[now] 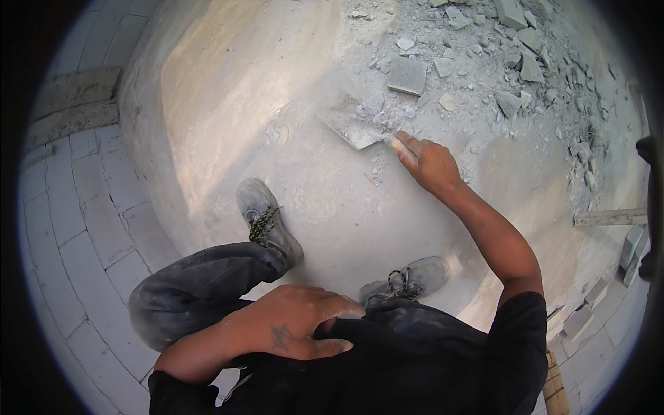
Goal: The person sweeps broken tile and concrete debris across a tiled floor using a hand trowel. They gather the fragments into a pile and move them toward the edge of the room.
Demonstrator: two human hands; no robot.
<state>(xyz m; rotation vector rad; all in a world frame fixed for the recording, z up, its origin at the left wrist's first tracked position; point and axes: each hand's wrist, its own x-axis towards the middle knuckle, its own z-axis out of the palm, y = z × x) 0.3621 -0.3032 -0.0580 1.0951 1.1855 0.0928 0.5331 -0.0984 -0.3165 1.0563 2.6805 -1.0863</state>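
— Rubble point(546, 72)?
— Loose, grey, broken.
— And the trowel point(355, 130)?
— At rubble's near edge; probably light, stiff, dust-slick, best gripped behind the blade point(361, 137).
— Hands?
— Well apart: left hand point(294, 321), well back from rubble, seemingly empty, thumb spread; right hand point(430, 162), beside rubble, closed round the trowel.

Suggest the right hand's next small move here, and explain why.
Probably sweep the trowel forward, toward the rubble: the right hand grips its handle, and its blade sits right beside loose chips at the rubble's near edge.
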